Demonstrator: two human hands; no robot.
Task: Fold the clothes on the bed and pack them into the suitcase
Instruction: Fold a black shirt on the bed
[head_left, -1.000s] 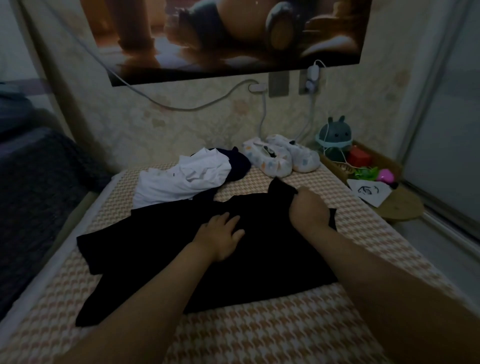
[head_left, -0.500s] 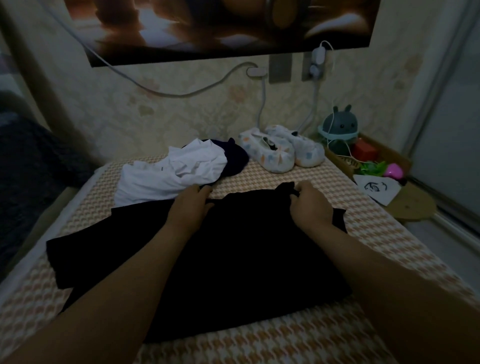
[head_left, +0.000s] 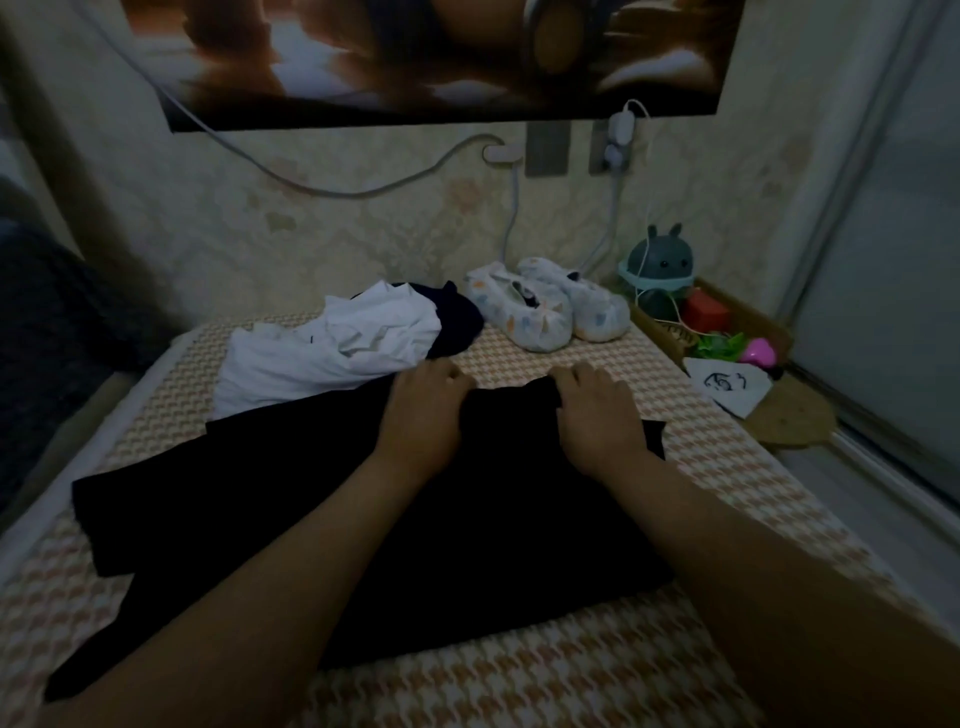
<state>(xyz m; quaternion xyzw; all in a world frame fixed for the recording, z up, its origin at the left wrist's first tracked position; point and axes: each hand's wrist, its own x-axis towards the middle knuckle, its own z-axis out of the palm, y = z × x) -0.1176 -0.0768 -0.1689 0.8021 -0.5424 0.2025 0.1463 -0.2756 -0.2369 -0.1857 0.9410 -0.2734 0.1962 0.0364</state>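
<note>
Black garment (head_left: 415, 519): lay spread flat across the bed (head_left: 571, 675), with one long part trailing toward the near left corner and its far edge under both hands.
Left hand (head_left: 423, 410): grip closed, fingers curled over the far edge of the black garment, just beside the white garment (head_left: 332, 353).
Right hand (head_left: 597, 415): grip closed the same way on that edge, further right; a small flap of cloth stuck out past the wrist.
Other clothes: the white garment lay crumpled at the far left, overlapping the black one's edge, and a dark garment (head_left: 460, 322) was bunched behind it, touching it.
Suitcase: not in view.
Step, as judged: the start of a fold, with nothing packed yet.
Risk, snagging: the overlapping white garment could be dragged along or trapped inside the fold.
Risk, skew: the cloth looked limp, so an uneven pull between the two hands would set the fold crooked, and the trailing left part would likely bunch.
Risk, light: black cloth in a dim room made seams and edges hard to line up.
Slippers (head_left: 540, 312): near the wall, apart from the hands and probably out of the way.
</note>
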